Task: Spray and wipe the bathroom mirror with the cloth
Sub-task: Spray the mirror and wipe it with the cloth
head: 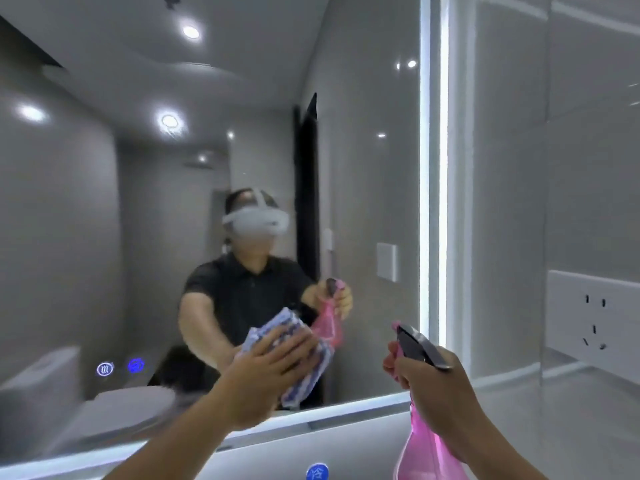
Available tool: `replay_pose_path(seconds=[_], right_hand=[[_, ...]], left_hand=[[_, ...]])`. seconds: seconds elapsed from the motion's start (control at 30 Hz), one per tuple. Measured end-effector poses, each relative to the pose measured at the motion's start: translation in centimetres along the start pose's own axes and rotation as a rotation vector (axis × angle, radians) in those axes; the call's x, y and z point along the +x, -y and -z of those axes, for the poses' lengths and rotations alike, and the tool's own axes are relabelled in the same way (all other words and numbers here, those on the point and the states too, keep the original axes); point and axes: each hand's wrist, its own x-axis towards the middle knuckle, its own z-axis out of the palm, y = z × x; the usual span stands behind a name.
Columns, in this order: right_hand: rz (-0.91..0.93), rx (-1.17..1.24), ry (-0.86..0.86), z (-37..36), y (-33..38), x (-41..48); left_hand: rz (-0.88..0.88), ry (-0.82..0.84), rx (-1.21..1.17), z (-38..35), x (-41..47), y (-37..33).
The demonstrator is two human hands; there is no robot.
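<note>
The bathroom mirror (138, 202) fills the left and middle of the view, with a lit strip along its right and bottom edges. My left hand (266, 372) presses a blue-and-white patterned cloth (308, 379) flat against the glass near the lower middle. My right hand (426, 375) holds a pink spray bottle (426, 448) with a grey trigger head, to the right of the cloth and a little off the glass, nozzle aimed up-left at the mirror. The mirror reflects a person with both hands, cloth and bottle.
A white wall socket plate (595, 320) sits on the grey tiled wall at the right. Two glowing touch icons (119, 367) show on the mirror's lower left. A round blue label (317, 472) lies below the mirror. A toilet appears in reflection at the lower left.
</note>
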Motion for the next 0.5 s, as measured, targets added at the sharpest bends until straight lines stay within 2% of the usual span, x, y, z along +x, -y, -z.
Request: replay_pose_path(seconds=[0.07,0.13,0.2,0.3,0.37,0.4,0.43,0.5], right_hand=[[0.002,-0.005,0.027,0.6,-0.3,0.6],[0.033,-0.028,0.032,1.2,0.1,1.2],[0.070,-0.037,0.018,1.7,0.8,1.9],[0.107,-0.049,0.025,2.4,1.3,2.7],[0.117,-0.049,0.032,2.7,1.0,2.9],[0.107,-0.033,0.031,2.9,0.7,3.0],[0.099,-0.018,0.028,3.0,0.4,2.9],[0.082,-0.005,0.028,3.1,-0.5,2.8]], left_hand=[[-0.174,0.122,0.046,-0.1,-1.4,-0.3],[-0.180,0.043,0.025,0.5,-1.1,2.7],[0.063,-0.127,0.023,1.8,0.7,7.6],[0.645,-0.234,0.014,4.2,4.7,14.4],[0.945,-0.314,-0.105,4.9,7.8,15.0],[1.019,-0.344,-0.157,5.1,9.5,13.9],[1.005,-0.353,-0.176,5.0,10.9,12.1],[0.733,-0.325,-0.149,4.1,12.2,6.8]])
